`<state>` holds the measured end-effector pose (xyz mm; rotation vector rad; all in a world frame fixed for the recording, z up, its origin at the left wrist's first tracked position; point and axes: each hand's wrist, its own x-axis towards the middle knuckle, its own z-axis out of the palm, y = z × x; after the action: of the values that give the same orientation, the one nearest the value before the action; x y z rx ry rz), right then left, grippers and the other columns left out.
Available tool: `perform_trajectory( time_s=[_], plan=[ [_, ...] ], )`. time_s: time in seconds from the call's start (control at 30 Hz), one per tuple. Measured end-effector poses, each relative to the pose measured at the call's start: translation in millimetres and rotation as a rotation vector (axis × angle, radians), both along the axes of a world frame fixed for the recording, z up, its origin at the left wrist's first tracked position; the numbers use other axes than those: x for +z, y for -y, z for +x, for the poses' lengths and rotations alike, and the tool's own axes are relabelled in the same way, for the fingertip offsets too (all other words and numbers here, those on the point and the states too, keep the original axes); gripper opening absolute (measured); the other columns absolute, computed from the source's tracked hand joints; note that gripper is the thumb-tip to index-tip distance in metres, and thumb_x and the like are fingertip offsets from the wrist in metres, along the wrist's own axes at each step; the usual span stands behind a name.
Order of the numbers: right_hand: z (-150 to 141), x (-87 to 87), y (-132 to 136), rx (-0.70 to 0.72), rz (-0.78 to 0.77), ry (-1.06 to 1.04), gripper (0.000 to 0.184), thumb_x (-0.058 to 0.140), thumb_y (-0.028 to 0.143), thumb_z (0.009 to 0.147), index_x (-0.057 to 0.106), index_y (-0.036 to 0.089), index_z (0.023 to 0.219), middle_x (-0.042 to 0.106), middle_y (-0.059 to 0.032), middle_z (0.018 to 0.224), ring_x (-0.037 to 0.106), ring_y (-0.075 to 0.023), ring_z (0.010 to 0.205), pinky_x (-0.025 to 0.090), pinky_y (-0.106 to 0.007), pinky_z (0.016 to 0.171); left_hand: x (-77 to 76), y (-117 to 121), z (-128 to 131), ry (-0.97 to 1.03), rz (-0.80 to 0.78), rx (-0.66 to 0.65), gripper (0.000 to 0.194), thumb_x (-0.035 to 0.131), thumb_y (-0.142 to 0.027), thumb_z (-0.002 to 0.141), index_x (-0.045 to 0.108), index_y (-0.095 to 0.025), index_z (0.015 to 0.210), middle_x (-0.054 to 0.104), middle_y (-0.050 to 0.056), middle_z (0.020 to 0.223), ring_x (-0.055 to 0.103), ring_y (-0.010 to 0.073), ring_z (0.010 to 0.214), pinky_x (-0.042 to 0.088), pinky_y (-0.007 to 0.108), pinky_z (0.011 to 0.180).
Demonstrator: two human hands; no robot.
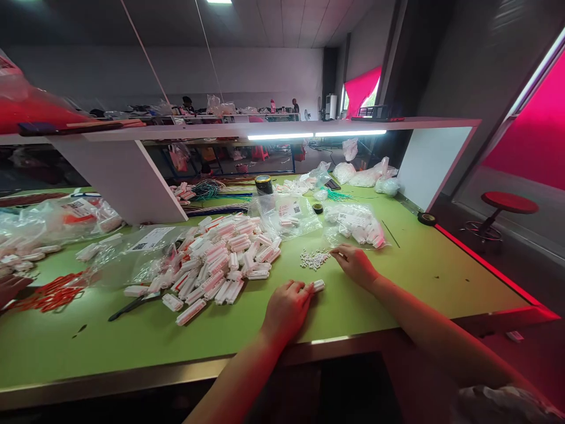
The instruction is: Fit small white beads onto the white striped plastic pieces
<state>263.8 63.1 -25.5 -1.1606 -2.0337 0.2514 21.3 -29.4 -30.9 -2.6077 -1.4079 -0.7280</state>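
My left hand (pixel 289 306) rests on the green table, its fingers closed round a small white plastic housing (pixel 318 285) whose right end sticks out. Just beyond lies a little heap of tiny white pieces (pixel 312 259). At that heap's right edge my right hand (pixel 355 263) has thumb and fingertips pressed together; anything between them is too small to make out. A large pile of white plastic housings (pixel 220 253) with pinkish-orange parts covers the table left of my left hand.
Clear bags (pixel 355 224) of white parts lie beyond my hands. Black tape rolls (pixel 263 184), wire bundles (pixel 212 189) and a dark-handled tool (pixel 126 308) are about. Another person's hand (pixel 12 288) is by orange cords (pixel 53 293). A lit shelf (pixel 282 126) spans the table; a red stool (pixel 509 202) stands right.
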Motion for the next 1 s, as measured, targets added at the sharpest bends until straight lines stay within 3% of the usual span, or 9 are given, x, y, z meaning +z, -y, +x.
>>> perform_trajectory(
  time_s=[0.33, 0.8, 1.0],
  plan=[
    [-8, -8.2, -15, -0.042, -0.110, 0.203, 0.016, 0.059, 0.015, 0.096, 0.075, 0.019, 0.098, 0.071, -0.0084, 0.101, 0.066, -0.0182, 0.088, 0.049, -0.027, 0.081, -0.1, 0, 2, -0.046, 0.025, 0.022, 0.024, 0.052, -0.025, 0.103, 0.075, -0.023, 0.110, 0.072, 0.007, 0.095, 0.063, 0.0219, 0.087, 0.052, 0.034, 0.076],
    [-4, -5.8, -7, -0.021, -0.102, 0.153, 0.013, 0.062, 0.007, 0.089, 0.069, 0.018, 0.085, 0.069, -0.0044, 0.089, 0.063, -0.0170, 0.084, 0.046, -0.026, 0.078, -0.9, -5, -7, 0.119, -0.093, 0.055, 0.024, 0.060, -0.027, 0.098, 0.074, -0.022, 0.117, 0.075, 0.007, 0.100, 0.067, 0.0240, 0.093, 0.053, 0.036, 0.084],
    [-6, 0.8, 1, -0.052, -0.145, 0.315, 0.011, 0.061, 0.012, 0.093, 0.070, 0.017, 0.093, 0.069, -0.0085, 0.100, 0.065, -0.0188, 0.089, 0.046, -0.026, 0.078, -0.8, -7, -10, 0.161, -0.139, 0.065, 0.026, 0.058, -0.028, 0.097, 0.074, -0.021, 0.117, 0.075, 0.007, 0.102, 0.067, 0.0239, 0.095, 0.054, 0.036, 0.086]
  ],
)
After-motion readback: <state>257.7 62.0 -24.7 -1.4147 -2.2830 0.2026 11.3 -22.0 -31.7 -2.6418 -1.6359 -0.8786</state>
